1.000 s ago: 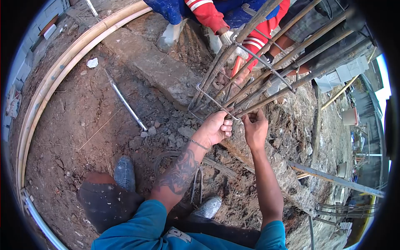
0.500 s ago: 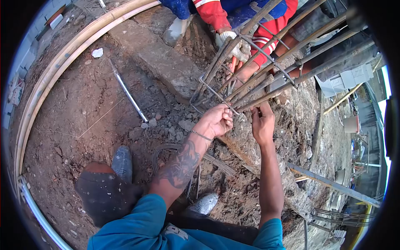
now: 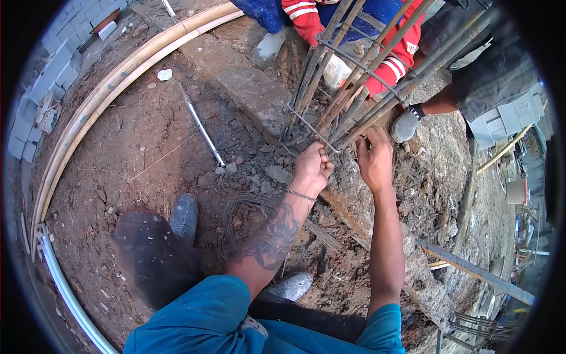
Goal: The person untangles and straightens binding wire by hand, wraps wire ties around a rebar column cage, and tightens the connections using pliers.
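A cage of long rebar rods [image 3: 386, 53] slants down toward me, with square steel stirrups [image 3: 309, 125] around the rods. My left hand [image 3: 312, 165] is closed at the lower edge of the nearest stirrup, its curled fingers against the steel. Just right of it, my right hand [image 3: 375, 159] is raised to the lowest rod near its end, thumb and fingers drawn together. Whatever lies between those fingertips is hidden. Behind the cage, a co-worker in red sleeves [image 3: 395, 68] reaches in with a white-gloved hand [image 3: 336, 71], partly covered by the rods.
Coiled thin wire [image 3: 236, 215] lies on the dirt by my feet. A metal tube [image 3: 203, 130] and long curved poles [image 3: 112, 85] lie to the left. Another person's shoe [image 3: 405, 125] stands right of the cage. A metal bar [image 3: 477, 274] juts in at lower right.
The view has shifted, so the ground appears further right. The co-worker's orange-handled tool no longer shows behind the rods. The other person's leg and shoe now show more. My hands stay at the cage.
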Demonstrator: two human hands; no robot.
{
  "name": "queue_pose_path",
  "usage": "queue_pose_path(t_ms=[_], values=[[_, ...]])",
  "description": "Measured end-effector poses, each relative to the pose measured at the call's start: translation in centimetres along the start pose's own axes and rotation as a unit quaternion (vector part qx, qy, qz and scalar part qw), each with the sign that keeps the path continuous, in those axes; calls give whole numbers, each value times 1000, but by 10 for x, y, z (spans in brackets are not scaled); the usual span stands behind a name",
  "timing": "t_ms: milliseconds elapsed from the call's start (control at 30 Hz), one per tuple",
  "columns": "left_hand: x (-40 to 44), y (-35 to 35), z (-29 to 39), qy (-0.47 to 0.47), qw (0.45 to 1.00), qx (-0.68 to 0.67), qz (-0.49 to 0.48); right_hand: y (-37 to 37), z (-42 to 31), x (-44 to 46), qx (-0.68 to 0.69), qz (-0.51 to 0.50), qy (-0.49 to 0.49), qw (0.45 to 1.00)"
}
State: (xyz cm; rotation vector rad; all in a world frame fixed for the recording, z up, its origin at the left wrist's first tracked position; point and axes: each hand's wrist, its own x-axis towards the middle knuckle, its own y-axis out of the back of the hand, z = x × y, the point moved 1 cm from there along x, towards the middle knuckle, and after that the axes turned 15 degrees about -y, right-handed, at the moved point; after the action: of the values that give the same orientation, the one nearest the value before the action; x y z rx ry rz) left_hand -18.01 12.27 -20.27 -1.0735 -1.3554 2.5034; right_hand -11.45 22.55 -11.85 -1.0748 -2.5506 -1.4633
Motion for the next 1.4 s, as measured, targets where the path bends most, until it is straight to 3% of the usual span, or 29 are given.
queue_pose_path(t_ms=[133,333,400,467,500,600,667,767,900,967,1133,1200,1267,1333,1400], values=[[-12,1,-6,-105,994,32,27,-9,5,1,-19,24,-38,999],[-4,1,-15,-152,986,32,53,-6,-4,-2,-49,28,-77,995],[-2,4,-17,-149,988,24,43,1,-3,-3,-34,7,-85,996],[-3,7,-18,-149,989,18,18,5,6,-2,67,-59,-27,996],[-8,7,-15,-154,987,39,-15,6,9,-1,88,-78,-55,992],[-15,9,-1,-133,984,90,-78,2,16,-2,121,-72,9,990],[-6,17,1,-142,979,118,-88,7,-7,-11,101,-95,-18,990],[-3,12,-2,-176,965,180,-75,-2,-10,-15,-15,-29,-49,998],[-11,9,-3,-165,978,109,-59,-3,-18,-16,-22,-39,-76,996],[-7,15,-9,-196,977,66,-54,-5,-19,-19,-55,-16,14,998],[6,23,-10,-253,959,110,-60,-10,-5,-17,-23,6,24,999],[2,21,-4,-382,910,162,-17,-10,-2,-19,-11,13,20,1000],[-11,20,2,-382,907,172,-42,-12,-1,-20,-36,35,0,999],[-20,26,3,-491,828,254,-93,-16,0,-21,-37,51,11,998],[-20,29,3,-496,808,305,-87,-15,2,-21,-47,35,-1,998]])
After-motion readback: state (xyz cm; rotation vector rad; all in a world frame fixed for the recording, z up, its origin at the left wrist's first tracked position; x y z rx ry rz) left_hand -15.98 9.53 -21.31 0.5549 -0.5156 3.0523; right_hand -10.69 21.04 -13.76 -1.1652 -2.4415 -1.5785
